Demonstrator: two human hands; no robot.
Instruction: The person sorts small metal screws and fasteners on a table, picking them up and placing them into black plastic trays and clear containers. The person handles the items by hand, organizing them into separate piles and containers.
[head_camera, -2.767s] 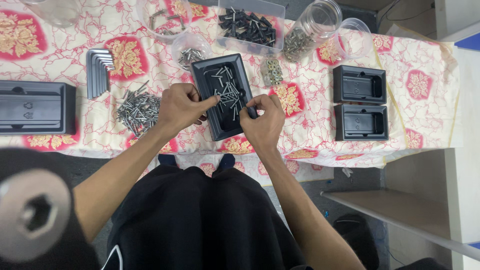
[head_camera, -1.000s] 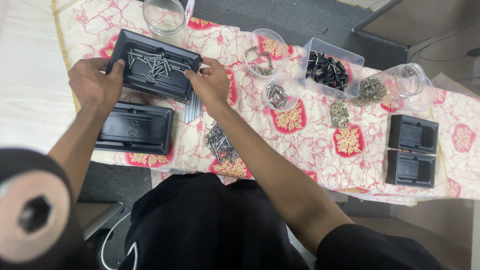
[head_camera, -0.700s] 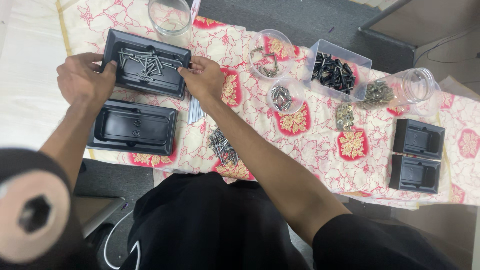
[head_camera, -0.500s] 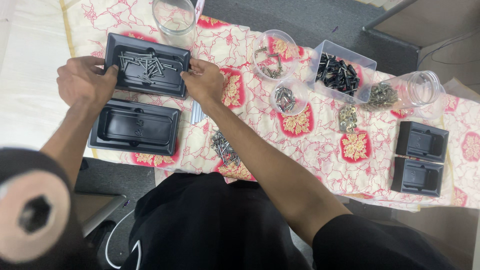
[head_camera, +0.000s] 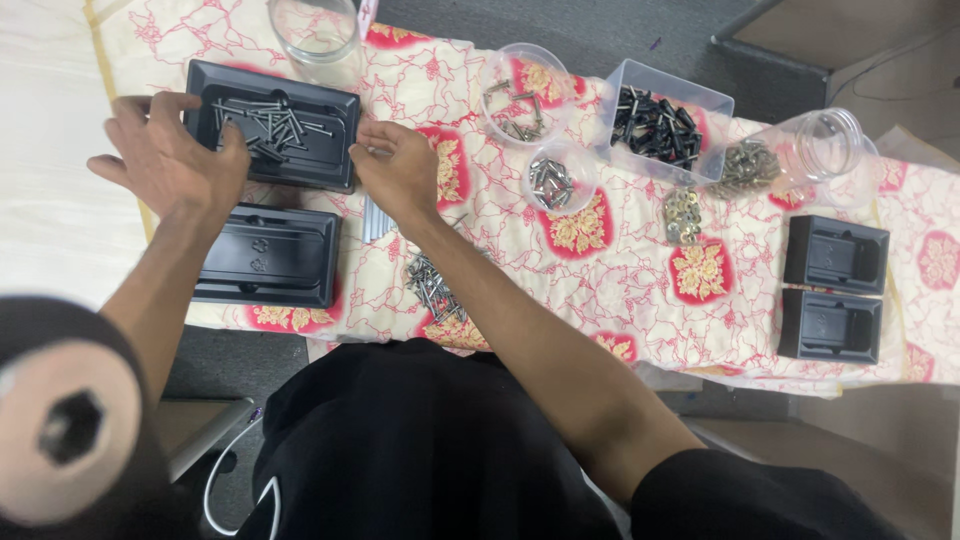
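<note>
Head view: looking down on a cloth-covered desk (head_camera: 620, 290).
Left hand (head_camera: 170, 160): fingers spread, gripping nothing, resting on left end of black tray (head_camera: 275, 125), likely steadying it.
Right hand (head_camera: 400, 175): fingers loosely curled at tray's right edge; hold unclear.
Tray contents: loose screws (head_camera: 265, 118), between both hands' fingers.
Below left fingers: empty black tray (head_camera: 265, 255).
Right of right fingers: clear cup of metal parts (head_camera: 550, 185), clear box of dark parts (head_camera: 655, 125).
</note>
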